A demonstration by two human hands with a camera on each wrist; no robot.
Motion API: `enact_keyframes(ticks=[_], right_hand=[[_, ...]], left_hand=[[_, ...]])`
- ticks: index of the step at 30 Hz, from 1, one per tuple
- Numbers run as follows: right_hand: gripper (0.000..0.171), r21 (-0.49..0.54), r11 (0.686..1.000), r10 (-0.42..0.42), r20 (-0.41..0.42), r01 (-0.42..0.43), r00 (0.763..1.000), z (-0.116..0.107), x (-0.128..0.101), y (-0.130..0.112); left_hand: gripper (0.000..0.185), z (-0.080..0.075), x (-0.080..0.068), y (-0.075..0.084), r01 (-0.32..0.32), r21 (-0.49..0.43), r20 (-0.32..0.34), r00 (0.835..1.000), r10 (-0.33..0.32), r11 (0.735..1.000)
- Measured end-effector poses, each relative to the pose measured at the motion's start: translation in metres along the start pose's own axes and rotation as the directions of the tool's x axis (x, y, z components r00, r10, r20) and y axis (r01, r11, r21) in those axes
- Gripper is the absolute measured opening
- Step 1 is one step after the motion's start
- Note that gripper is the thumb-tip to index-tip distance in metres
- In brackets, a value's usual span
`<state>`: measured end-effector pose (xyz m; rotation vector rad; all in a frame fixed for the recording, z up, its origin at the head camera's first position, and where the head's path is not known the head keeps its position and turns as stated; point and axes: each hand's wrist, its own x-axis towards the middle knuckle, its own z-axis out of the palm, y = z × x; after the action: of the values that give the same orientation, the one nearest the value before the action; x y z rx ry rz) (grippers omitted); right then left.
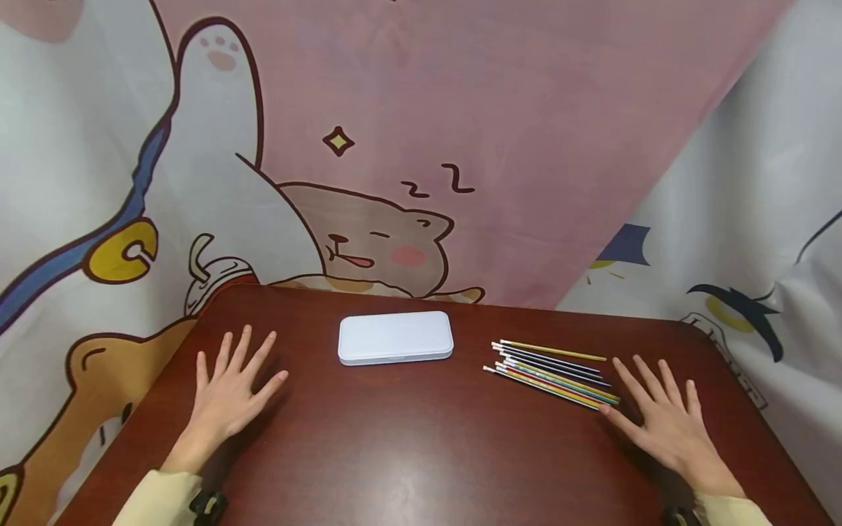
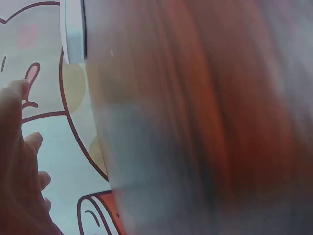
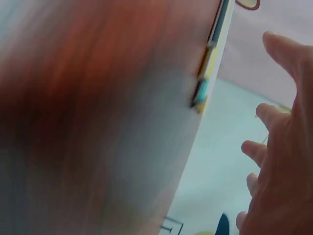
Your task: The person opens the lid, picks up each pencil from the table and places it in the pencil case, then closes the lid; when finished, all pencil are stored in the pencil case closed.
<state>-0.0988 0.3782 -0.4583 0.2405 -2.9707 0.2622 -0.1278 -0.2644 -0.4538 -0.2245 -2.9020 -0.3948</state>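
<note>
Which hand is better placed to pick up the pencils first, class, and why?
Probably the right hand: it lies flat on the table beside the pencils. The left hand rests beyond the closed white case, farther away.

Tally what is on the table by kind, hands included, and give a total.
White closed case: 1
Bundle of thin pencils: 1 bundle; the single sticks overlap too much to count
Hands lying flat on the table: 2, the left hand and the right hand
Total: 4
</note>
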Motion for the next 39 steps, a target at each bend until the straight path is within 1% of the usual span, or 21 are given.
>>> enact_keyframes(ticks=[6,11,15,20,23,27,30,34,37,39], right_hand=[[0.086,0.053,0.997,-0.061,-0.041,0.063,0.997,0.003,0.011,-0.018],[0.08,0.121,0.985,-0.116,-0.079,0.125,0.99,0.008,0.023,-0.037],[0.078,0.162,0.974,-0.147,-0.098,0.161,0.984,0.012,0.034,-0.055],[0.074,0.194,0.966,-0.153,-0.108,0.172,0.982,0.016,0.046,-0.078],[0.072,0.21,0.961,-0.158,-0.111,0.179,0.981,0.018,0.051,-0.09],[0.069,0.239,0.953,-0.162,-0.107,0.183,0.981,0.023,0.057,-0.104],[0.068,0.271,0.945,-0.164,-0.098,0.185,0.982,0.027,0.062,-0.114],[0.067,0.298,0.936,-0.167,-0.082,0.184,0.983,0.031,0.068,-0.129],[0.066,0.307,0.933,-0.169,-0.081,0.186,0.982,0.034,0.073,-0.142],[0.065,0.318,0.928,-0.173,-0.091,0.193,0.981,0.036,0.076,-0.15]], left_hand=[[0.075,0.005,0.005,0.012,0.011,-0.059,-0.003,1.0,-0.011,0.998],[0.074,0.009,0.008,0.023,0.024,-0.136,0.003,1.0,-0.024,0.99],[0.073,0.011,0.012,0.031,0.027,-0.206,0.008,1.0,-0.026,0.978],[0.072,0.014,0.023,0.041,0.022,-0.277,0.013,1.0,-0.02,0.961],[0.07,0.018,0.03,0.048,0.024,-0.313,0.024,1.0,-0.017,0.949],[0.069,0.025,0.038,0.058,0.03,-0.386,0.047,0.999,-0.012,0.922],[0.069,0.029,0.044,0.064,0.031,-0.448,0.06,0.998,-0.004,0.893],[0.069,0.035,0.049,0.069,0.039,-0.507,0.07,0.998,-0.003,0.861],[0.069,0.039,0.053,0.072,0.07,-0.542,0.095,0.995,-0.022,0.838],[0.069,0.042,0.058,0.074,0.093,-0.569,0.114,0.993,-0.034,0.817]])
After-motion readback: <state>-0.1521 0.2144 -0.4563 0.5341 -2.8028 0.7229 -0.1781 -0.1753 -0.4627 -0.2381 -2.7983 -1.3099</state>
